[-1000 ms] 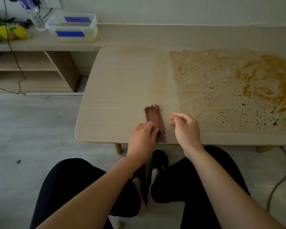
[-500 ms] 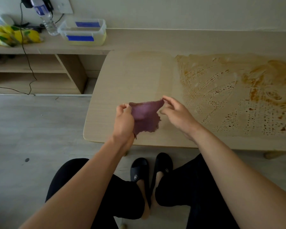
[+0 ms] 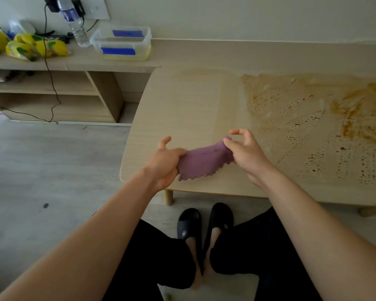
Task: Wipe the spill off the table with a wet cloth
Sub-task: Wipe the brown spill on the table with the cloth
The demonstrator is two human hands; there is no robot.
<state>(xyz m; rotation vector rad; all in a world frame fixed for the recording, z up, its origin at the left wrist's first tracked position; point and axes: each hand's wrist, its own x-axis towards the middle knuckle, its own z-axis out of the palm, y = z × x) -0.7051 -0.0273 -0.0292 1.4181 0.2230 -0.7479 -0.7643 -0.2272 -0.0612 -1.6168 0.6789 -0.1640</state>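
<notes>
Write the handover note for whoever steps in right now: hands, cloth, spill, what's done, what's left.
Left hand: grips the left end of the purple cloth.
Right hand: pinches its right end; the cloth is stretched between both hands above the table near the front edge.
Done: the table's left part looks wiped.
Left: the brown spill covers the right part, smeared and streaky. Put the cloth down there and wipe.

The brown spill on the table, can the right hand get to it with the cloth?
Probably yes: the right hand pinches the purple cloth right beside the brown spill, and nothing stands between them.
</notes>
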